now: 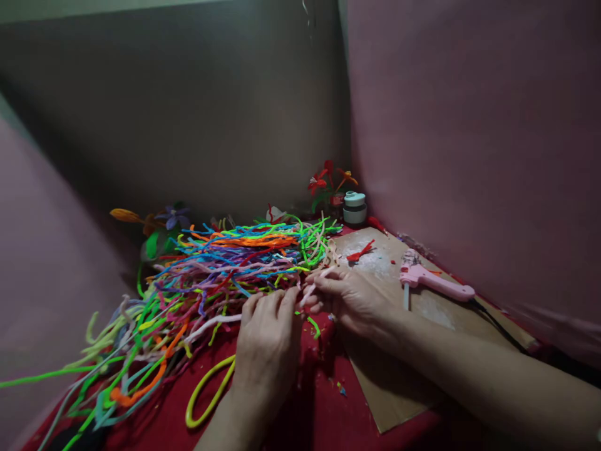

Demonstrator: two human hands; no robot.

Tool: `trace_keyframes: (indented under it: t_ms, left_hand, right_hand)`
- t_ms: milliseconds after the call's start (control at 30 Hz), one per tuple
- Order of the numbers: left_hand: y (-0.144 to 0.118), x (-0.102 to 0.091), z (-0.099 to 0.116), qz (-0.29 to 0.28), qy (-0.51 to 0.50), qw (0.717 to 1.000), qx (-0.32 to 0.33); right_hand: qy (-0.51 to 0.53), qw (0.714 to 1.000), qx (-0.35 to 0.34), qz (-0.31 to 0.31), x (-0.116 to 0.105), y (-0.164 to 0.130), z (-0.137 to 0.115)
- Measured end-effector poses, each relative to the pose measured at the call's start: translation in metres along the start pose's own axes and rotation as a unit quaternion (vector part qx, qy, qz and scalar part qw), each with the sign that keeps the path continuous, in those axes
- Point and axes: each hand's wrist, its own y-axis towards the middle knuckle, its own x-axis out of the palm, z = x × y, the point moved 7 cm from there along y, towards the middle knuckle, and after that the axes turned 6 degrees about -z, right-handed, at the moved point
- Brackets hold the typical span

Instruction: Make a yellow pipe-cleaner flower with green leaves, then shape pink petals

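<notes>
Right hand point(345, 297) has a pale pink fuzzy stem point(310, 293) pinched in its fingers, left hand point(270, 338) curled right beside it, can't really see its grip. Huge messy heap of colorful stems point(239, 257) on the red cloth point(323, 388). Pink glue gun point(436, 282) is lying on some cardboard point(385, 382), red flowers point(318, 181) at the back.

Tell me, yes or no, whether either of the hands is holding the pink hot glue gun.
No, the pink hot glue gun lies on the cardboard, apart from both the left hand and the right hand.
</notes>
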Motion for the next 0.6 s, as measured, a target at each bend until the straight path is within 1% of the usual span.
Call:
trace_keyframes:
  t_ms: [67,133,200,267,433,500,600]
  left_hand:
    - [-0.002,0.0,0.004,0.002,-0.022,1.0,0.016]
    - [-0.003,0.0,0.004,0.0,-0.043,0.999,0.018]
    - [-0.004,-0.002,0.005,0.001,-0.036,0.999,0.023]
    - [-0.003,-0.003,0.008,-0.003,-0.009,0.999,0.033]
    - [-0.003,-0.005,0.012,-0.009,0.044,0.998,0.049]
    - [-0.004,-0.005,0.012,-0.009,0.04,0.998,0.045]
    - [-0.004,-0.007,0.008,-0.007,0.007,0.999,0.036]
  right_hand:
    - [0.008,1.0,0.025,-0.004,0.002,-0.002,0.009]
    - [0.0,1.0,0.029,0.002,0.001,-0.004,0.013]
    - [-0.025,1.0,0.019,0.005,-0.001,-0.005,0.011]
    - [-0.062,0.998,0.027,-0.002,0.0,-0.006,0.01]
    - [-0.141,0.981,0.136,-0.006,0.001,-0.011,0.018]
    - [-0.184,0.974,0.135,-0.003,0.001,-0.011,0.016]
    - [-0.24,0.965,0.103,-0.009,0.005,-0.011,0.009]
